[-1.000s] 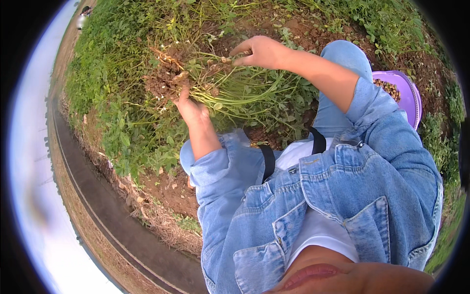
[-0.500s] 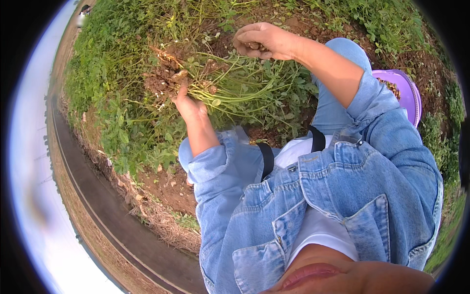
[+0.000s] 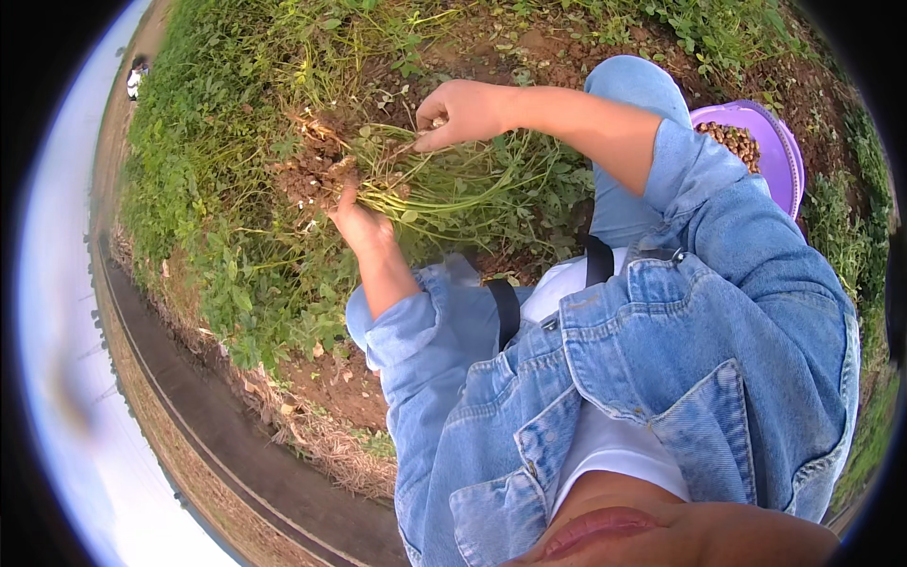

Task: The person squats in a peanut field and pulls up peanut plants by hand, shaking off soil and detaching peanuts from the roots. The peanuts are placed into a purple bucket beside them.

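Plant bunch (image 3: 435, 200) clasped in left hand (image 3: 364, 227), right hand (image 3: 465, 113) beside it, curled round pod (image 3: 439, 121)

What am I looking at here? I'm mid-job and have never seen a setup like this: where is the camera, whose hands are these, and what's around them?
There is no machine: these are a person's two bare hands. The view comes from the left of two fisheye cameras worn on the head, looking down, so straight edges bend near the rim and the denim jacket fills the lower part.

The left hand grips a bundle of plants with a soil-covered root clump. The right hand is curled around a small pale thing, too small to identify surely.

Around them are leafy green plants and bare brown soil. On the person's right stands a purple bucket holding small brown pieces.
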Motion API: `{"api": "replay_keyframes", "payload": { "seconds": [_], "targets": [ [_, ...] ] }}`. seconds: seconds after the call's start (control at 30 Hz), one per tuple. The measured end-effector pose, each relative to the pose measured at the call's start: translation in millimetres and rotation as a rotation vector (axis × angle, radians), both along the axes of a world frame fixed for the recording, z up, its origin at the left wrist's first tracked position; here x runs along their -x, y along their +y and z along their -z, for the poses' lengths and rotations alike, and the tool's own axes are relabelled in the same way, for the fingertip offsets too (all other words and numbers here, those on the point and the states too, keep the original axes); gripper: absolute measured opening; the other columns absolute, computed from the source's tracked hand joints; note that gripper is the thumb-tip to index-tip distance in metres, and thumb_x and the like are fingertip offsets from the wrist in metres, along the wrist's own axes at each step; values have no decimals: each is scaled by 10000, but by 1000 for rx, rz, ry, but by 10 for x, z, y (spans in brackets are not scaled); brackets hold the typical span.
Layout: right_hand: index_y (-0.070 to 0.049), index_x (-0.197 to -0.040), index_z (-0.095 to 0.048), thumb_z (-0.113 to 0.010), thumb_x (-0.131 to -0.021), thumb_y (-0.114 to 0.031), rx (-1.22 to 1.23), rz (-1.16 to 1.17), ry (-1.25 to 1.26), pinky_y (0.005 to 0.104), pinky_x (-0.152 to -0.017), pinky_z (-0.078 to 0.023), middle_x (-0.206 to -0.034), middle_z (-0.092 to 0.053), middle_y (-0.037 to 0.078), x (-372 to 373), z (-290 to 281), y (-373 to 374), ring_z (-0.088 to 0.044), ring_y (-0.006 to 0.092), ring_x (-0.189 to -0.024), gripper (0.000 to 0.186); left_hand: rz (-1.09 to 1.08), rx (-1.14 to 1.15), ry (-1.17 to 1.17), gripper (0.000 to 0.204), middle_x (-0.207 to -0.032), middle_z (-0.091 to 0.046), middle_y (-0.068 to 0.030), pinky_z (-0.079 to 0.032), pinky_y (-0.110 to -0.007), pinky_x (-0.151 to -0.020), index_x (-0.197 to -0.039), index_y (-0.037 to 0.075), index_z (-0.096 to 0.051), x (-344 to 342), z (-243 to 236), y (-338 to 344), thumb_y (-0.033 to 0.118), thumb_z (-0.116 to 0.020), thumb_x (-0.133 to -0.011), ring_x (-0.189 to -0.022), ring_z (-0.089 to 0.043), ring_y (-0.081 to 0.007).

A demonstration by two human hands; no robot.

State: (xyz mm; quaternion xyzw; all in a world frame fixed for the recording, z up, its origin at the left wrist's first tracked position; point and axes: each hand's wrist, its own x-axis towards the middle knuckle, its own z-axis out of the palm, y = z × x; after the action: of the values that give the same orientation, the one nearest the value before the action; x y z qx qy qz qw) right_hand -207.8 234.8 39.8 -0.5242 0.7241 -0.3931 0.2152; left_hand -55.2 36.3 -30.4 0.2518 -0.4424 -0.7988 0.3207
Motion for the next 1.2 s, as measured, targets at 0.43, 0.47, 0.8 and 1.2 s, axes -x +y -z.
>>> {"api": "replay_keyframes", "payload": {
  "seconds": [0.43, 0.47, 0.8, 1.2],
  "targets": [
    [-26, -1118, -619, -620, -892, -126, 350, 707, -507, 245, -536, -441, -762, -611, 56, 875, -182, 2430, -548, 90, -620, 248, 137, -214, 62, 591, -1317, -461, -155, -503, -603, -883, -1369, 151, -331, 2, 128, -292, -49, -521, -846, -1130, -525, -343],
    [-24, -1130, -633, -619, -887, -293, 11, 852, -134, 279, -648, -476, -832, -644, 73, 941, -40, 2885, -589, 121, -732, 363, 111, -239, -2, 594, -1289, -484, -162, -520, -596, -861, -1365, 152, -331, 26, 44, -163, -47, -531, -842, -1104, -542, -345],
    [-74, -1164, -638, -569, -922, -360, -302, 1027, 542, 356, -800, -498, -1034, -681, 135, 835, -129, 2889, -663, 265, -893, 380, 146, -224, 64, 564, -1278, -512, -144, -531, -551, -874, -1349, 140, -365, 1, 96, -284, -70, -510, -846, -1106, -556, -325],
    [-68, -1151, -595, -700, -750, -518, 21, 41, 338, 414, -634, -475, -775, -630, 126, -221, -151, -150, -631, 308, -733, 613, 134, -137, 103, 568, -1265, -508, -143, -525, -498, -904, -1368, 115, -349, -44, -285, 135, -54, -506, -849, -1095, -564, -315]
  ]
}}
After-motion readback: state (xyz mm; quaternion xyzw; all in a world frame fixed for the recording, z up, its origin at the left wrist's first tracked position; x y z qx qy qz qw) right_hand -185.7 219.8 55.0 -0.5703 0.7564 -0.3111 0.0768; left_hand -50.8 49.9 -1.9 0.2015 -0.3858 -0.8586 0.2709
